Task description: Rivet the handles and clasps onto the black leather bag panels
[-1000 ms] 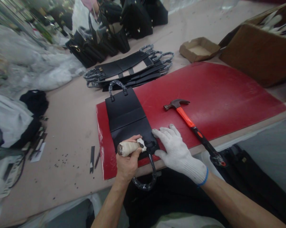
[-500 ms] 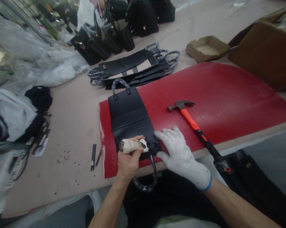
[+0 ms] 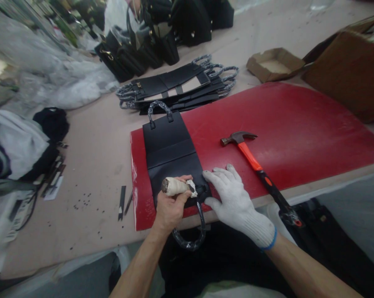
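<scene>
My bare left hand (image 3: 170, 209) is closed around a punch tool (image 3: 176, 186) wrapped in pale tape, held tilted over the near end of a black bag panel (image 3: 170, 145). The tool's working tip is hard to make out. My right hand (image 3: 230, 198), in a white knit glove, lies with fingers spread at the panel's right edge and holds nothing. Plastic-wrapped handles stick out at both ends of the panel; the near handle (image 3: 202, 231) hangs over the table edge. A claw hammer (image 3: 252, 159) with an orange and black grip rests to the right.
Under the panel lies a red mat (image 3: 286, 128). Behind it are stacked bag panels (image 3: 174, 89) and finished black bags (image 3: 162, 41). A small cardboard tray (image 3: 273, 65) and a large box (image 3: 348, 74) stand at right. Flat metal tools (image 3: 121, 203) and black scraps lie left.
My left hand and the taped tool have shifted slightly right, towards the near handle's base. My gloved right hand keeps its place; the hammer lies as before.
</scene>
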Demonstrator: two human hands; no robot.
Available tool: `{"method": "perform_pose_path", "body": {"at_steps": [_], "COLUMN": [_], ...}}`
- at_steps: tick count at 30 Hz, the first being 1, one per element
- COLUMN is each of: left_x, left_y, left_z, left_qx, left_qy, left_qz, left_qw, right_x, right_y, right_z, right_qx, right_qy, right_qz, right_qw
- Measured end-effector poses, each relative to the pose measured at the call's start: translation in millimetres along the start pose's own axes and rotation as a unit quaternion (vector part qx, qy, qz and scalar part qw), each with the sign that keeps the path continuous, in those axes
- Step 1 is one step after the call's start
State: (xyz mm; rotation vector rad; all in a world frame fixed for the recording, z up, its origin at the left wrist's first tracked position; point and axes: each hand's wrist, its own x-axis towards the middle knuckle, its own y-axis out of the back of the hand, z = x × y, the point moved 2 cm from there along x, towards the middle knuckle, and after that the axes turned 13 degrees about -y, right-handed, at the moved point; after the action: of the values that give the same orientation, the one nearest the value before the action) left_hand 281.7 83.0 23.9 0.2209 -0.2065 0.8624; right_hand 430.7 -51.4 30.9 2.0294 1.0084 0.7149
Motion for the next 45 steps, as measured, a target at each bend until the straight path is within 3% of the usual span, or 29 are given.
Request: {"method": "perform_pose_path", "body": {"at_steps": [13,27,31,34,39,45], "left_x": [1,-1,6,9,4,0], "left_y": [-3.1,-9.2,-9.4,-6.9,-6.8,-10.8], "left_z": [-1,2,4,1,-2,4], "left_qx": [0.059,0.105,0.101,0.076,0.09,0.129], "left_qy": [-0.032,-0.066,-0.054,-0.036,-0.054,-0.097], "left_qz": [-0.038,-0.033,-0.037,-0.041,-0.046,-0.056], "left_qw": [0.997,0.992,0.993,0.996,0.993,0.985], "right_x": [-1,-2,-8,-17,-26,-23], "right_y": [-3,-4,6,28,70,79], "right_z": [1,4,6,15,48,77], "right_qx": [0.002,0.004,0.081,0.124,-0.045,-0.19], "right_qy": [0.003,-0.001,0.015,-0.01,-0.096,-0.19], "right_qz": [0.011,0.012,-0.002,0.044,0.146,0.04], "right_qw": [1.0,1.0,0.997,0.991,0.984,0.962]}}
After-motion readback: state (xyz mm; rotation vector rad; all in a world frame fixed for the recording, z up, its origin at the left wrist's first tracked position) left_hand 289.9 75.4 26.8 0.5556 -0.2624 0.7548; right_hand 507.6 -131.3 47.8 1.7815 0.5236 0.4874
